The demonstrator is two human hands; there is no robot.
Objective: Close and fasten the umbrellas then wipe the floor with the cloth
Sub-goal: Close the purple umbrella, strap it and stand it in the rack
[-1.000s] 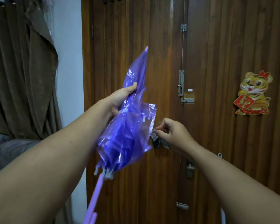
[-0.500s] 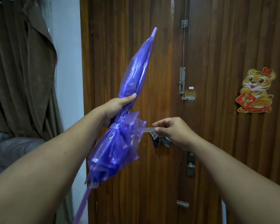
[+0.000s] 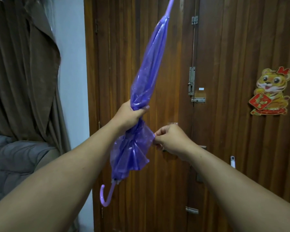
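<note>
A folded purple see-through umbrella stands almost upright in front of me, tip up past the top edge. Its curved lilac handle hangs low. My left hand grips the gathered canopy at its middle. My right hand is just to the right of the flared lower canopy and pinches the canopy's edge, where the fastening strap would be; the strap itself is hidden by the fingers. No cloth or floor is in view.
A dark wooden double door with metal bolts fills the background, with a tiger sticker on its right leaf. Brown curtains and a grey sofa are at the left.
The umbrella has swung up more upright and its handle has come into view. My right hand moved left, from holding the strap out away from the canopy to pinching right at the canopy's edge.
</note>
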